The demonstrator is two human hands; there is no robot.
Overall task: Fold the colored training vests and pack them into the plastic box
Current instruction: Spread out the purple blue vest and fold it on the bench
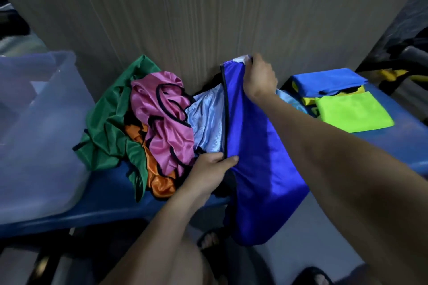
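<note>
Our left hand (212,169) pinches the blue vest's (257,157) near black-trimmed edge; our right hand (259,78) grips its far top corner, with the plastic box (44,127) well left of both hands

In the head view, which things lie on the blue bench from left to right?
Plastic box → green vest → pink vest → dark blue vest, held by both hands → lime folded vest.

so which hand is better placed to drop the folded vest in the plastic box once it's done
Left, probably. The plastic box sits on the left; the left hand grips the blue vest nearer it. The right hand holds the far edge.
</note>
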